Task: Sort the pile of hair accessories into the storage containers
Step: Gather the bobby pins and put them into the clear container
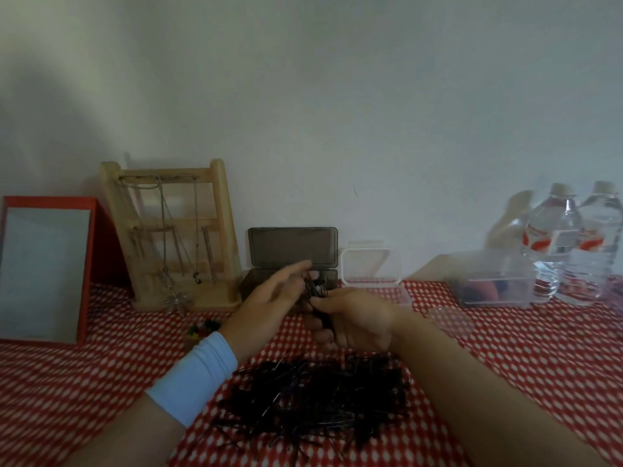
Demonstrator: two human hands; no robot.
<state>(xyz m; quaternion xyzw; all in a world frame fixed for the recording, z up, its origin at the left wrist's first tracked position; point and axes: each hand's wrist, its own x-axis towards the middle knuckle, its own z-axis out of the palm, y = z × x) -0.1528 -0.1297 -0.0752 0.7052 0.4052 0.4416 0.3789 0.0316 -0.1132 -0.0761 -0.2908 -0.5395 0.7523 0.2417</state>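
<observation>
Our hands meet just in front of the open dark box (292, 247), above a big pile of hairpins (313, 399) on the surface (101, 382), so we judge most sorting remains. Our right hand (354, 318) grips a small bundle of hairpins (315, 287). Our left hand (269, 298), fingers fairly straight, touches its top.

Black hairpins (313, 399) lie heaped before an open dark box (292, 261).
</observation>
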